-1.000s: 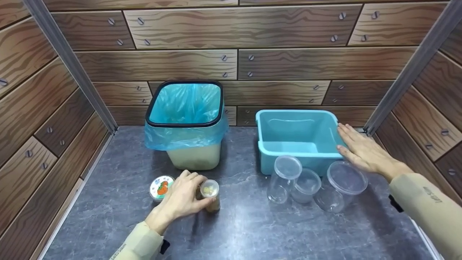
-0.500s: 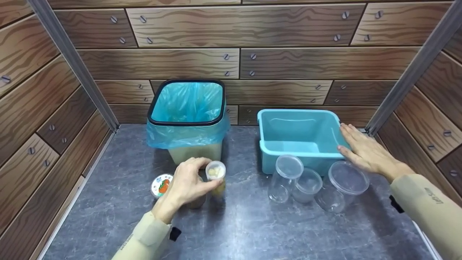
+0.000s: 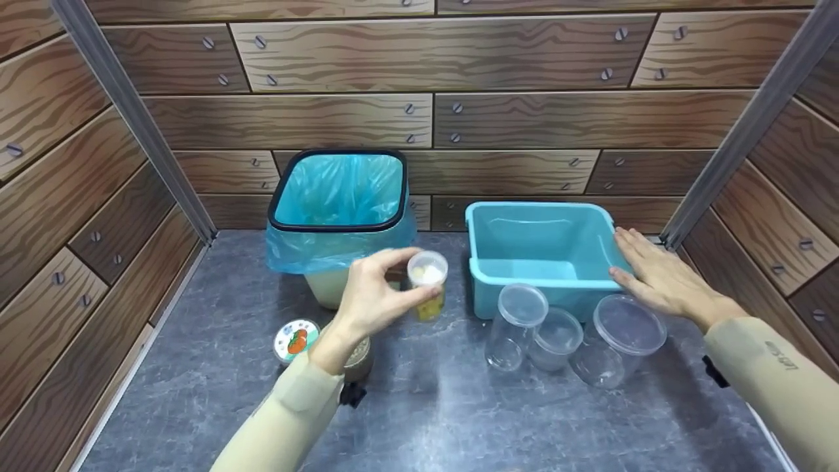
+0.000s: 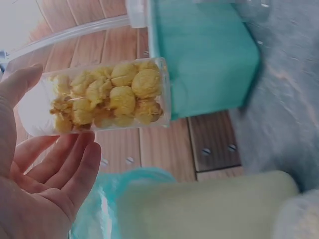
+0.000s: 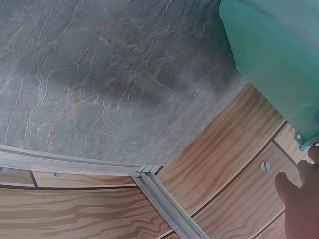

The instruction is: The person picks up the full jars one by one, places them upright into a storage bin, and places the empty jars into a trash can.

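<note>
My left hand [image 3: 375, 294] pinches a clear plastic jar [image 3: 430, 307] near its top, between thumb and fingers. In the left wrist view the jar [image 4: 117, 97] shows round, yellowish dried flower buds inside and a whitish lid end by the thumb. It is raised between the lined bin and a blue basin. My right hand [image 3: 665, 282] lies with straight fingers against the right rim of the blue basin [image 3: 564, 284]. In the right wrist view only a few fingers [image 5: 286, 189] show at the basin's edge. Behind the left wrist stands a jar of pale grains [image 3: 359, 359], partly hidden.
A bin with a black rim [image 3: 334, 227] and blue bag stands at back left. A round container with a red-orange picture on its lid [image 3: 295, 339] sits before it. Three clear lidded containers, tall [image 3: 514, 334], small [image 3: 556, 337] and wide [image 3: 626, 328], stand before the basin.
My left hand has lifted the jar of yellow buds from the table and carried it right and away from me. The grain jar has come into view. My right hand stays at the basin.
</note>
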`<state>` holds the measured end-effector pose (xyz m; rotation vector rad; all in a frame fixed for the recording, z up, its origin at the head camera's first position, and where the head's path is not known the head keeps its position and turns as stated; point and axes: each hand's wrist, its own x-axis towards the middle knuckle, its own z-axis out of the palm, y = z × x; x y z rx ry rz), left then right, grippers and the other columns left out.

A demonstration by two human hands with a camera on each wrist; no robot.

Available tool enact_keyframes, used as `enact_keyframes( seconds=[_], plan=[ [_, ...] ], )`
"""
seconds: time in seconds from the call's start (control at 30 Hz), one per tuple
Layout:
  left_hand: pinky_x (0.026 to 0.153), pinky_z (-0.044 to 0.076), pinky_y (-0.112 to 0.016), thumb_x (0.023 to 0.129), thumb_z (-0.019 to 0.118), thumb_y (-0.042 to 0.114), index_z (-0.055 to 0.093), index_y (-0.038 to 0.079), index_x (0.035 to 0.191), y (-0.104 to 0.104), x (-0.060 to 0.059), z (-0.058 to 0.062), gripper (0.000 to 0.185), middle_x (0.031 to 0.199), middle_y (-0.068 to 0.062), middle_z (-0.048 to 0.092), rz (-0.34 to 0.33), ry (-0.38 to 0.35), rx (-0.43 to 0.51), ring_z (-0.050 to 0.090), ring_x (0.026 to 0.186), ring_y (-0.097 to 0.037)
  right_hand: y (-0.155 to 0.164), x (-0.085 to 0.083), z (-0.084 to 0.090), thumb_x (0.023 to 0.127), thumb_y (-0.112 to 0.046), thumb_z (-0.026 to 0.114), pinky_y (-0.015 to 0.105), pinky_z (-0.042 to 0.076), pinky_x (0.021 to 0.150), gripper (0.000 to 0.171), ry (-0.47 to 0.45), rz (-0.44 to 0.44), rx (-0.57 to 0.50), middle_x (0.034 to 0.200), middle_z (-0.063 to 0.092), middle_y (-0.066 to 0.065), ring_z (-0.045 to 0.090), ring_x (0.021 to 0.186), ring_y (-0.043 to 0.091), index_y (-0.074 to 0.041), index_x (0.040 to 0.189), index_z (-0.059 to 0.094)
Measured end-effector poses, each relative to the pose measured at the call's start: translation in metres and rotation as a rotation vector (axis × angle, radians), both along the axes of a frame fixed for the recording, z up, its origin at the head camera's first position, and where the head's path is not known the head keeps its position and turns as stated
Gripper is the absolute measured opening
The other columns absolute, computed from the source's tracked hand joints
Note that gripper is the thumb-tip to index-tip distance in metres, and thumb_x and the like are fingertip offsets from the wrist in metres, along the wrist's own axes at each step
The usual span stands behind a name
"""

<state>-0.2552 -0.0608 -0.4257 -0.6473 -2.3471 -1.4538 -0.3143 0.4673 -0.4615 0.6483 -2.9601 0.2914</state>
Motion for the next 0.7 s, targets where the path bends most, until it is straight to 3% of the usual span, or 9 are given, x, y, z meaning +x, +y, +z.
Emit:
enact_keyframes(
  seconds=[0.13, 0.37, 0.57, 0.7],
  plan=[
    [0.089, 0.070, -0.043, 0.085, 0.099, 0.032, 0.084, 0.012, 0.130, 0.011, -0.010, 0.012, 0.052, 0.114, -0.007, 0.085, 0.000, 0.011, 0.020, 0.080, 0.099, -0.018, 0.000, 0.000, 0.001, 0.117, -0.045, 0.052, 0.081, 0.027, 0.130, 0.082, -0.009, -0.007, 0.009, 0.184, 0.025, 0.030, 0.025, 0.171, 0.056, 0.003, 0.177, 0.023],
    [0.089, 0.068, -0.037, 0.087, 0.098, 0.037, 0.084, 0.015, 0.130, 0.032, -0.032, 0.034, 0.051, 0.113, -0.006, 0.084, 0.006, 0.025, 0.015, 0.079, 0.101, -0.017, -0.001, -0.002, 0.003, 0.117, -0.046, 0.052, 0.078, 0.027, 0.132, 0.083, -0.020, -0.007, 0.012, 0.184, 0.024, 0.030, 0.024, 0.171, 0.056, 0.004, 0.177, 0.023],
    [0.088, 0.064, -0.034, 0.089, 0.095, 0.043, 0.083, 0.014, 0.131, 0.059, -0.053, 0.053, 0.053, 0.114, -0.007, 0.084, -0.015, 0.060, -0.045, 0.077, 0.102, -0.019, 0.000, -0.001, 0.002, 0.118, -0.045, 0.052, 0.071, 0.025, 0.137, 0.082, -0.009, -0.002, -0.002, 0.184, 0.024, 0.031, 0.024, 0.171, 0.057, 0.005, 0.176, 0.023],
    [0.085, 0.062, -0.030, 0.092, 0.092, 0.043, 0.082, 0.013, 0.133, 0.079, -0.067, 0.057, 0.052, 0.116, -0.008, 0.083, -0.032, 0.044, -0.083, 0.077, 0.102, -0.022, -0.001, 0.000, 0.002, 0.118, -0.044, 0.052, 0.066, 0.023, 0.140, 0.081, 0.007, 0.005, -0.001, 0.183, 0.026, 0.032, 0.026, 0.170, 0.058, 0.006, 0.175, 0.025]
  ],
)
